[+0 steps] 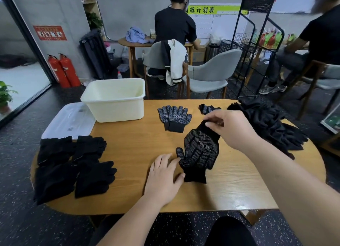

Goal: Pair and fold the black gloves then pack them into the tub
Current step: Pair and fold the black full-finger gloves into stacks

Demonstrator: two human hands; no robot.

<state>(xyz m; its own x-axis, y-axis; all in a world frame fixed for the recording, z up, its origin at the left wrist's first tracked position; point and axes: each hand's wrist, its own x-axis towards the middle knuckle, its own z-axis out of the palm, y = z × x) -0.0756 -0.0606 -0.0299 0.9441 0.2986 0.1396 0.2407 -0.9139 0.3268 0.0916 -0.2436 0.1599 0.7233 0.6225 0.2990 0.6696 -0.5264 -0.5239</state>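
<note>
Two black dotted gloves (198, 153) lie overlapped at the table's middle, their cuffs pointing opposite ways. My right hand (231, 128) pinches the far cuff of the upper one. My left hand (163, 175) rests flat on the table with straight fingers, touching the near glove's thumb and cuff. A paired set of dotted gloves (174, 117) lies flat farther back. A cream tub (114, 100) stands at the table's far left corner, with nothing visible inside. Folded black glove bundles (73, 164) sit at the left. A heap of loose black gloves (272, 124) fills the right side.
A clear plastic lid (70, 120) lies left of the tub, overhanging the wooden table (128, 148). One loose dotted glove (207, 108) lies beyond my right hand. Grey chairs, a black wire rack and two seated people are behind the table.
</note>
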